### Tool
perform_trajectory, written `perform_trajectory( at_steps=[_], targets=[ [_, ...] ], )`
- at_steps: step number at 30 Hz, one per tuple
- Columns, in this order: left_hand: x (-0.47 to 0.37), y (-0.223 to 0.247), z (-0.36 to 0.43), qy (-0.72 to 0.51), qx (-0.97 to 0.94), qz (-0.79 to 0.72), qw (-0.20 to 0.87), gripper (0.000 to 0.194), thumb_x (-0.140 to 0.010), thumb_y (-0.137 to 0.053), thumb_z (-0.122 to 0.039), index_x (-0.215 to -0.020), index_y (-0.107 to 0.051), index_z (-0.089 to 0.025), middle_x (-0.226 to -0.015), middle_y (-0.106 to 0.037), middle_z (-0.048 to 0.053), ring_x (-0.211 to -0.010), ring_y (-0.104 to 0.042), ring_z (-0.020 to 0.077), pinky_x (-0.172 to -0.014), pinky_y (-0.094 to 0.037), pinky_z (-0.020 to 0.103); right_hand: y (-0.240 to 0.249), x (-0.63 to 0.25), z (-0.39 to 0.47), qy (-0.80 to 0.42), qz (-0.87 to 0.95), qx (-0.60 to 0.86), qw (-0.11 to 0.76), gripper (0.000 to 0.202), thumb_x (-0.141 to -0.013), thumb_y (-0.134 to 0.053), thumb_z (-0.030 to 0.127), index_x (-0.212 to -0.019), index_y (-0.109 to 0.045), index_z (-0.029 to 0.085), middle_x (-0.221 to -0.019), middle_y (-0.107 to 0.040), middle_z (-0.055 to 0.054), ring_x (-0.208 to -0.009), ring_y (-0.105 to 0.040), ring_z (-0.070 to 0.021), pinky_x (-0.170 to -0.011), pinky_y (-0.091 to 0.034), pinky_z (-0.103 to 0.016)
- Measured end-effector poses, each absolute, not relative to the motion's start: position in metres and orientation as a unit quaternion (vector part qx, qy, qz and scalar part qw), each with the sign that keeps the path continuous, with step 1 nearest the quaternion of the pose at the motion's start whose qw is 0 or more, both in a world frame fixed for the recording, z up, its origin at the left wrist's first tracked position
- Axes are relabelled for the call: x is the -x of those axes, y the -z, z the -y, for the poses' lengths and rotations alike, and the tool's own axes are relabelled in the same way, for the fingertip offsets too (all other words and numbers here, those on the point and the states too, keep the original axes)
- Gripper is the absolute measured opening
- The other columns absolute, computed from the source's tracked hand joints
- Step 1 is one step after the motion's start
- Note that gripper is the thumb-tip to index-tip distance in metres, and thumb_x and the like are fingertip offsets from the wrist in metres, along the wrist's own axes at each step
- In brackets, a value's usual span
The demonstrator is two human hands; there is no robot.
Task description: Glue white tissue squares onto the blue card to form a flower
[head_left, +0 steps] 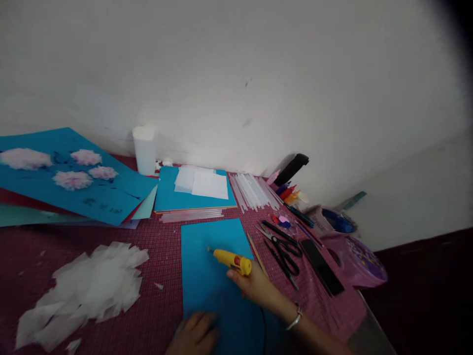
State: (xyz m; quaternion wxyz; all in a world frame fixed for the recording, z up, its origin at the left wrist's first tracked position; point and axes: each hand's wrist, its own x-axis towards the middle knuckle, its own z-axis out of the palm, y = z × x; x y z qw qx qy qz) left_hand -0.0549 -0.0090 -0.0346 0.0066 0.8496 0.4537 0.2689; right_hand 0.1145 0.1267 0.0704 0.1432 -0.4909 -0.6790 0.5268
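Note:
A yellow glue gun is gripped in my right hand, its nozzle pointing left over the upper part of a blue sheet. My left hand rests at the sheet's lower left edge; its fingers are slightly blurred, curled and a little apart, with nothing seen in them. A dark cord hangs below my right wrist, across the sheet. To the left lies a loose pile of thin white tissue pieces.
Decorated blue sheets lie at the left. Behind are a white container, white papers on blue card and glue sticks. Scissors, a phone and a pink basket are at the right.

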Motion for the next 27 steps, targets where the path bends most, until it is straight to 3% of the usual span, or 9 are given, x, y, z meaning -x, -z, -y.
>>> perform_trajectory(
  at_steps=[6,13,20,27],
  targets=[
    [0.053,0.027,0.008,-0.286,-0.842,-0.457,0.009,0.026,-0.082,-0.062,-0.022,-0.107,-0.060,-0.027,-0.108,-0.068,-0.004,-0.091,-0.060,0.0136,-0.072,-0.049,0.020,-0.084,-0.116,-0.135,-0.536,0.701,0.459,0.096,0.045,-0.084,-0.056,0.049,-0.117,-0.059,0.018,-0.059,-0.038,0.006,-0.044,-0.036,-0.0060,-0.038,-0.038,-0.016],
    [0.040,0.035,0.014,-0.344,-0.800,-0.491,0.010,0.033,-0.080,-0.045,-0.005,-0.100,-0.061,-0.025,-0.104,-0.068,-0.001,-0.091,-0.058,0.0162,-0.073,-0.046,0.025,-0.114,-0.110,-0.157,-0.522,0.757,0.390,0.035,0.050,-0.087,-0.049,0.053,-0.125,-0.056,0.022,-0.063,-0.041,0.005,-0.047,-0.039,-0.0062,-0.039,-0.039,-0.016],
    [0.032,0.045,0.016,-0.365,-0.784,-0.501,0.017,0.030,-0.080,-0.046,-0.006,-0.096,-0.062,-0.024,-0.103,-0.067,0.000,-0.091,-0.057,0.0159,-0.073,-0.044,0.024,-0.110,-0.107,-0.162,-0.457,0.810,0.365,0.030,0.041,-0.086,-0.052,0.051,-0.110,-0.067,0.021,-0.058,-0.045,0.004,-0.049,-0.037,-0.0087,-0.043,-0.032,-0.019],
    [0.034,0.039,0.014,-0.364,-0.786,-0.499,0.030,0.029,-0.078,-0.051,-0.006,-0.097,-0.061,-0.025,-0.103,-0.068,-0.002,-0.090,-0.058,0.0151,-0.073,-0.043,0.024,-0.107,-0.112,-0.159,-0.494,0.777,0.387,0.043,0.049,-0.087,-0.051,0.050,-0.125,-0.058,0.020,-0.059,-0.039,0.005,-0.049,-0.033,-0.0073,-0.044,-0.029,-0.018]
  ],
)
